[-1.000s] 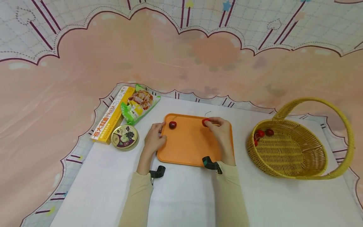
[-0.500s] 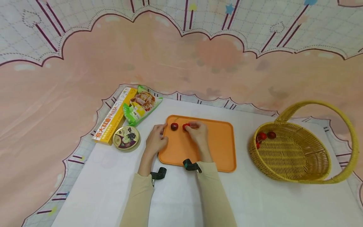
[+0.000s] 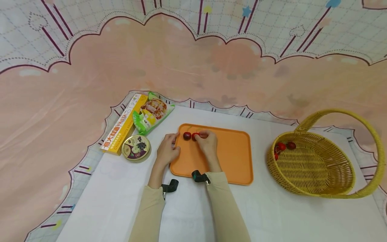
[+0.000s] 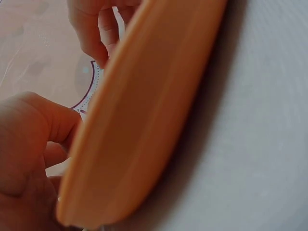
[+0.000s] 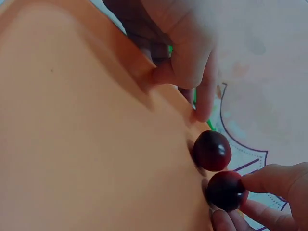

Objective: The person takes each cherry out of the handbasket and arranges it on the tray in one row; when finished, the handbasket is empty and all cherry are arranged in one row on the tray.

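Note:
An orange tray (image 3: 232,158) lies on the white table. My left hand (image 3: 165,150) grips its left rim; the right wrist view has the thumb (image 5: 166,74) over the inner edge. Near the tray's far left corner, my right hand (image 3: 208,146) pinches a dark red cherry (image 5: 225,191) between thumb and fingers. A second dark cherry (image 5: 212,150) sits right beside it, on the side toward my left hand. In the left wrist view the tray's side wall (image 4: 144,115) fills the middle, with fingers of both hands behind it.
To the right stands a yellow wicker basket (image 3: 279,174) with a tall handle, several cherries (image 3: 282,146) at its left end. Left of the tray are a round tin (image 3: 136,148), a yellow pasta box (image 3: 121,126) and a green snack bag (image 3: 152,112).
My right hand has carried its cherry leftward across the tray, from the right half to beside the other cherry. The left hand keeps its place at the rim. The head view has shifted slightly.

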A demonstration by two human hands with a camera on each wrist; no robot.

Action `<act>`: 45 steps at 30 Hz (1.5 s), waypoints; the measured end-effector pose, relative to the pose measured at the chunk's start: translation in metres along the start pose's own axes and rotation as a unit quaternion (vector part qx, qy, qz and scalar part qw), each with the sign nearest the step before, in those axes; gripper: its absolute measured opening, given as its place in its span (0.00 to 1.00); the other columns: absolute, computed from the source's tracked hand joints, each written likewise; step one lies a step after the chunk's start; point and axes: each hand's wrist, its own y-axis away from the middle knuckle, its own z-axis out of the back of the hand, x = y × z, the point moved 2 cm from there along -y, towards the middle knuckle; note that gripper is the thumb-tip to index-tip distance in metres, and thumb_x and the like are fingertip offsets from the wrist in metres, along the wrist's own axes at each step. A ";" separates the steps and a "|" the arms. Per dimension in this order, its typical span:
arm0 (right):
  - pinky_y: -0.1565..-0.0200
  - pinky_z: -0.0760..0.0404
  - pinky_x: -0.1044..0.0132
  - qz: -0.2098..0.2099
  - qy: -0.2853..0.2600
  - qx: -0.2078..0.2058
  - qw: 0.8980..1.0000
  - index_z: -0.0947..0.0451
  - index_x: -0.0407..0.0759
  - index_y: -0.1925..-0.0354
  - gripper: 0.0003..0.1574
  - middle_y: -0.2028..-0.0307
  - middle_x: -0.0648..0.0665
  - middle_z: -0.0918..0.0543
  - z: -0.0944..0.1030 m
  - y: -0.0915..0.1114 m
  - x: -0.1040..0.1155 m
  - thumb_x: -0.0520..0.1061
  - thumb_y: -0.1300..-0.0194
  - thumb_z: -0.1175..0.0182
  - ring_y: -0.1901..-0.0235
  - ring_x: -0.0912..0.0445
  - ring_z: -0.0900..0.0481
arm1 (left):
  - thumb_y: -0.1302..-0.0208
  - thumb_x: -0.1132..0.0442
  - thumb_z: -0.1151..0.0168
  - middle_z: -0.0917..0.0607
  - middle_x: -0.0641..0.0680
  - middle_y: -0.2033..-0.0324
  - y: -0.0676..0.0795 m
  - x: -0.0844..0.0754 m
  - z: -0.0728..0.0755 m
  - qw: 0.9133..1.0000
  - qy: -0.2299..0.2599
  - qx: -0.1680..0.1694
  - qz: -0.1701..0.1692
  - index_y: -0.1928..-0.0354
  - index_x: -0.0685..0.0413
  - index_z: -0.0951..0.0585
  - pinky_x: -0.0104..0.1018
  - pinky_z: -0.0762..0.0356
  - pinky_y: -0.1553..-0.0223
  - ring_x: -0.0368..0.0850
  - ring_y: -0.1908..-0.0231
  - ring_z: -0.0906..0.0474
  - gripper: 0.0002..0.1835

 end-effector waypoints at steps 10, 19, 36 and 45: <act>0.60 0.20 0.57 0.010 0.010 0.014 1.000 0.16 0.31 0.61 0.14 0.65 0.36 0.15 0.014 0.000 -0.001 0.44 0.37 0.35 0.63 0.44 0.19 | 0.42 0.68 0.43 0.28 0.60 0.39 0.000 -0.004 -0.002 1.000 -0.004 0.007 0.002 0.31 0.56 0.29 0.47 0.24 0.52 0.53 0.49 0.26 0.33; 0.61 0.20 0.57 0.010 0.019 0.003 1.000 0.19 0.34 0.54 0.18 0.57 0.35 0.17 0.071 0.003 0.013 0.46 0.34 0.40 0.61 0.43 0.20 | 0.42 0.68 0.44 0.29 0.61 0.38 0.000 -0.001 0.000 1.000 -0.008 0.012 0.009 0.30 0.57 0.30 0.48 0.25 0.49 0.55 0.47 0.27 0.34; 0.67 0.27 0.75 -0.042 0.080 -0.093 0.992 0.22 0.31 0.44 0.27 0.71 0.55 0.19 0.262 -0.005 0.003 0.50 0.32 0.43 0.72 0.67 0.25 | 0.42 0.67 0.45 0.30 0.61 0.38 -0.001 -0.004 0.002 1.000 -0.004 0.013 0.012 0.30 0.57 0.30 0.48 0.25 0.50 0.54 0.48 0.27 0.33; 0.61 0.28 0.68 -0.101 0.151 0.000 0.983 0.31 0.22 0.38 0.30 0.51 0.32 0.22 0.308 -0.026 -0.046 0.45 0.27 0.50 0.54 0.51 0.25 | 0.42 0.67 0.45 0.30 0.62 0.38 0.000 -0.003 0.002 1.000 -0.005 0.015 0.008 0.31 0.57 0.30 0.50 0.26 0.49 0.55 0.48 0.27 0.33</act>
